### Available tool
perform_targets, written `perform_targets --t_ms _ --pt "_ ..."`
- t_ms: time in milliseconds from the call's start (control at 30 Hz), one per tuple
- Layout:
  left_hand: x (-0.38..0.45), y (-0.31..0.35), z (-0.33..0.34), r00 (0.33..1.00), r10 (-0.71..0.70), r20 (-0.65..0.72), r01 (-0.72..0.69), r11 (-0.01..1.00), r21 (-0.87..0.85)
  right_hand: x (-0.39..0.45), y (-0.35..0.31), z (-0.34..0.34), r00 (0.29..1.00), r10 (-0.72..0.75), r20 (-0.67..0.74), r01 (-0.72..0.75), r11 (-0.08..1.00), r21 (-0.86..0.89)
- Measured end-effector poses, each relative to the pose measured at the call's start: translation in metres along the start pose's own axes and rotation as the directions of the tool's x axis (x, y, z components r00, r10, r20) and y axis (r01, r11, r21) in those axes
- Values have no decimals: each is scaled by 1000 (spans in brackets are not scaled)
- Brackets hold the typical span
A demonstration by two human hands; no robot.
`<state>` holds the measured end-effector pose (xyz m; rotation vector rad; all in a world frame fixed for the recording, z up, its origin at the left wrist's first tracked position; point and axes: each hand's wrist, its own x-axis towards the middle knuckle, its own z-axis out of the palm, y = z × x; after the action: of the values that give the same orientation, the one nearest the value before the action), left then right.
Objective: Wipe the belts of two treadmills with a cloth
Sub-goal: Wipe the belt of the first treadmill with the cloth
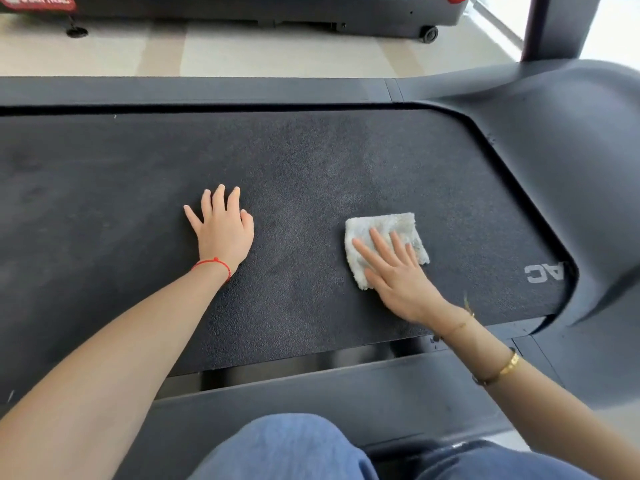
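A black textured treadmill belt [304, 174] runs across the view from left to right. A folded pale grey cloth [388, 230] lies on the belt right of centre. My right hand [394, 271] presses flat on the cloth's near part, fingers straight and spread. My left hand [221, 226] rests flat on the bare belt left of centre, fingers straight, apart from the cloth. White letters [543, 271] are printed on the belt near its right end.
The treadmill's dark side rails run along the far edge [194, 91] and the near edge [346, 393]. Its motor hood [571, 161] rises at the right, with an upright post [554, 26]. A second treadmill [263, 12] stands across the pale floor. My knees in blue jeans [287, 448] are at the bottom.
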<state>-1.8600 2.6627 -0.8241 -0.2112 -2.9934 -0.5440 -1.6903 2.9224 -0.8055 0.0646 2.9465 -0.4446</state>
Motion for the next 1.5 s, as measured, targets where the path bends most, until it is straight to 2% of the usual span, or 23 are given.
perform_targets --t_ms 133,233,300,467,533,700,767,833,933,1000,1067,1133,1200,1267,1333,1400,1500 --pt "2 11 -4 997 76 12 -76 997 -27 -28 -13 12 976 -216 21 217 975 -41" --pt "3 34 1 979 204 15 -203 979 -30 -25 4 5 961 -272 43 274 960 -53" --pt "2 52 8 974 226 18 -225 973 -41 -9 25 -3 974 -222 31 223 974 -35" --pt "-3 94 35 983 180 29 -178 983 -51 82 79 -45 994 104 -27 -105 993 -48" --pt "0 108 43 988 152 18 -151 987 -47 106 76 -49 993 118 -12 -118 992 -38" --pt "16 128 54 999 48 -15 -49 998 -47 87 73 -31 978 -209 22 210 978 -18" --pt "16 128 58 999 39 -18 -40 999 -14 96 93 -39 966 -256 43 256 967 11" --pt "16 127 61 999 36 -28 -36 999 16 122 114 -50 975 -220 40 221 975 -16" --pt "16 130 60 999 28 -39 -27 999 36 183 142 -73 998 -55 13 55 997 -48" --pt "17 132 60 999 25 -42 -22 998 59 219 144 -82 1000 29 11 -28 998 -47" --pt "16 132 60 999 25 -39 -22 997 80 238 130 -79 999 40 2 -40 999 -26" --pt "15 133 59 999 27 -41 -23 995 93 236 109 -68 999 -46 -17 46 999 -29" --pt "15 132 58 999 29 -39 -25 994 103 223 96 -57 981 -191 -22 190 981 -39" --pt "15 132 58 999 30 -33 -26 994 103 213 101 -54 953 -302 4 302 953 -32" --pt "15 132 58 999 32 -29 -29 994 103 220 117 -61 940 -339 21 340 940 -41" --pt "15 132 58 999 33 -28 -29 994 108 245 138 -71 963 -270 -24 266 958 -106" --pt "16 134 59 999 28 -34 -24 994 108 290 156 -91 998 -21 -63 16 997 -82"
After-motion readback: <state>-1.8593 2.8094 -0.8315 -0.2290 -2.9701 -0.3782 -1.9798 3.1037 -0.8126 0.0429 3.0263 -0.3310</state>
